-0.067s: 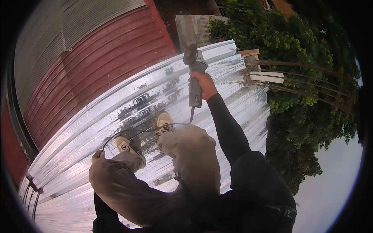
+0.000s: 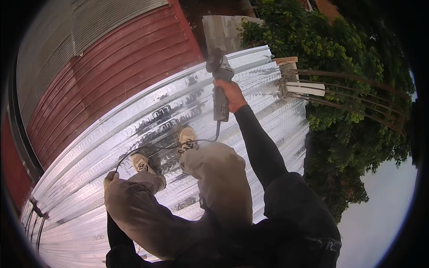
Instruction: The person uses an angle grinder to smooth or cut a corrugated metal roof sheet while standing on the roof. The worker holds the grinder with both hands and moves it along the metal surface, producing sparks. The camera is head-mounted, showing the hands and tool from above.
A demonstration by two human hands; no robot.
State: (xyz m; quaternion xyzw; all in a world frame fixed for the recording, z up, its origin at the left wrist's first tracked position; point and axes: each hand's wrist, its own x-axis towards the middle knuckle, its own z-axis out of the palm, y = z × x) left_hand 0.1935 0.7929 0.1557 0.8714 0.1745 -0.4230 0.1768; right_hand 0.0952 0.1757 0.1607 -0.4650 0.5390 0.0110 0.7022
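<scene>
An angle grinder [image 2: 220, 108] is in my right hand [image 2: 231, 94], its fingers wrapped round the body and the arm stretched out ahead. The tool stands with its disc end [image 2: 215, 60] pointing away from me, above the ribbed metal sheeting [image 2: 147, 105]. From its near end a dark power cable [image 2: 203, 140] runs left past my shoes to my left hand [image 2: 111, 177]. That hand is closed on the cable beside my left knee; the knee hides part of it.
My two light shoes [image 2: 188, 136] stand on the shiny sheeting. A red corrugated wall [image 2: 107, 67] borders it at the far left. Rusty steel bars [image 2: 357, 76] and a white strip [image 2: 306, 89] jut out on the right, before leafy trees [image 2: 330, 129]. Dark rods [image 2: 35, 223] show at the lower left.
My right hand and the angle grinder have shifted slightly to the left in the picture. The left hand keeps its hold on the cable.
</scene>
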